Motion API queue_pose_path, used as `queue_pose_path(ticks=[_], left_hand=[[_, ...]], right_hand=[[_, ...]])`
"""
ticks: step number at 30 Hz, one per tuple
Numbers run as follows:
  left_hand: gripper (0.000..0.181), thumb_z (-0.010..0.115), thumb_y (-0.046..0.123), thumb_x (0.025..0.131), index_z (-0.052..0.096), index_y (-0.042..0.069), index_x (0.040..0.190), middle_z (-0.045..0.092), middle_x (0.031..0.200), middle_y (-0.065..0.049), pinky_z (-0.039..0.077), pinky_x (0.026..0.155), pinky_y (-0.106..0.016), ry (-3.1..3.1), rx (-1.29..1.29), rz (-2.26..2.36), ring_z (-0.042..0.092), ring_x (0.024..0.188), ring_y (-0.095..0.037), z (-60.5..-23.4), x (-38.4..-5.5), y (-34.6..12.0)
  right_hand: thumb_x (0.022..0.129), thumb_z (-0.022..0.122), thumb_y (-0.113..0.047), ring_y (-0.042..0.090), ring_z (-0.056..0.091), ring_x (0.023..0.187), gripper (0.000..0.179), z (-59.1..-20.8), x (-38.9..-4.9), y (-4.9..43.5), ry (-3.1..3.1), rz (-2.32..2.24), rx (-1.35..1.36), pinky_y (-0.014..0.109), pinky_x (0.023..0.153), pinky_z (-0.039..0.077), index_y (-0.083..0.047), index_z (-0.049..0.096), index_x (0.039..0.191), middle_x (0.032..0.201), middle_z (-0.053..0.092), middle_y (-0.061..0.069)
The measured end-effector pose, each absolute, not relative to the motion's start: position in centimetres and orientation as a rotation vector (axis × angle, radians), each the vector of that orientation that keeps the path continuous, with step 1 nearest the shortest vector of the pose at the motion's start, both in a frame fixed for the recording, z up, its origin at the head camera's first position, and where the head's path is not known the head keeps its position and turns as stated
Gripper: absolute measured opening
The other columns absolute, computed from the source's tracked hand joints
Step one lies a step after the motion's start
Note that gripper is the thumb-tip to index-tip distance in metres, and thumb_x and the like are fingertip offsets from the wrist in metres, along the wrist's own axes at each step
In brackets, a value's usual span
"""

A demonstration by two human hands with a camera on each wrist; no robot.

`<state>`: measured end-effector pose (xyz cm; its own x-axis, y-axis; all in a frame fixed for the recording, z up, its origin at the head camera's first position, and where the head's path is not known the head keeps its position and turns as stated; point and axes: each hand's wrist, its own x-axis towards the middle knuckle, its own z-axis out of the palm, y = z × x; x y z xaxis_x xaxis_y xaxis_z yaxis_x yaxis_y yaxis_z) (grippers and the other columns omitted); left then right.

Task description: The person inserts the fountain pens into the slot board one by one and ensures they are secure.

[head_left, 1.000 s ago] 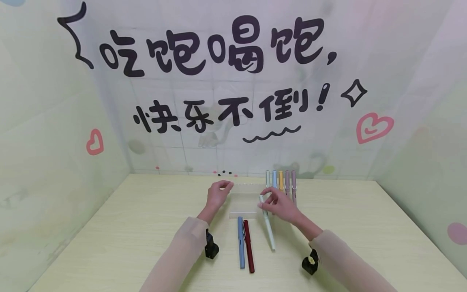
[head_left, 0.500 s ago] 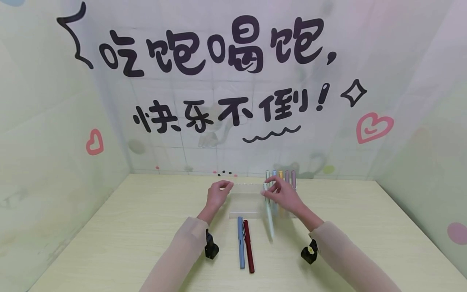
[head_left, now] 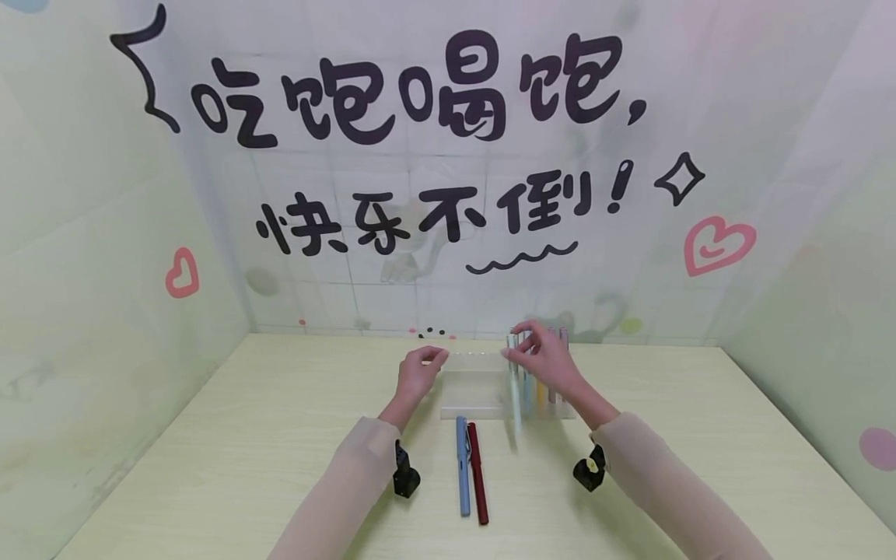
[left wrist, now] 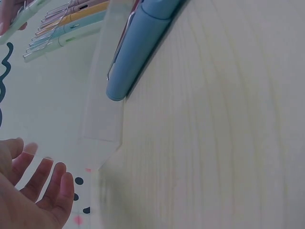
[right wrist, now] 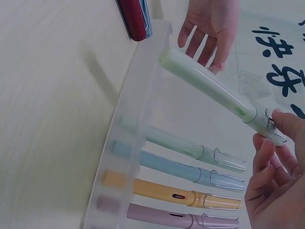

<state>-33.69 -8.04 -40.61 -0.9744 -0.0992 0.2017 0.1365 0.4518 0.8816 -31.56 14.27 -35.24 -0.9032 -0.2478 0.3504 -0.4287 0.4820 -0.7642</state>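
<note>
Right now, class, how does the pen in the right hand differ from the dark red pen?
The held pen is pale green; the dark red pen is much darker. The held pen is raised, pinched by the right hand; the dark red pen lies on the tabletop. Both are slim pens.

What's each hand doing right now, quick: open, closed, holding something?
Left hand: at the rack's left edge; whether it grips it can't be told.
Right hand: closed, pinching a green pen by its cap.
</note>
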Motion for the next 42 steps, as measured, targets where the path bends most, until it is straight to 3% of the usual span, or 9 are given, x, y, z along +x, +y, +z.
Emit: queue_pose_path(ticks=[21, 42], left_hand=[[0.025, 0.057, 0.025, 0.086, 0.065, 0.004, 0.097, 0.061, 0.088, -0.006, 0.045, 0.070, -0.034, -2.477, -0.019, -1.541, 0.057, 0.077, -0.019, -40.6, -33.7, -8.1], [0.024, 0.056, 0.023, 0.087, 0.064, 0.003, 0.098, 0.062, 0.090, -0.007, 0.045, 0.073, -0.036, -2.474, -0.029, -1.539, 0.057, 0.080, -0.021, -40.6, -33.6, -8.1]], right_hand=[[0.080, 0.065, -0.026, 0.021, 0.053, 0.065, 0.038, -34.2, -32.7, 14.5, -2.497, 1.397, 0.445, 0.031, 0.052, 0.046, -0.007, 0.049, 0.109, 0.079, 0.058, 0.007], [0.081, 0.065, -0.022, 0.020, 0.050, 0.059, 0.032, -35.4, -33.1, 13.9, -2.377, 1.347, 0.385, 0.030, 0.050, 0.042, -0.010, 0.049, 0.106, 0.078, 0.059, 0.006]])
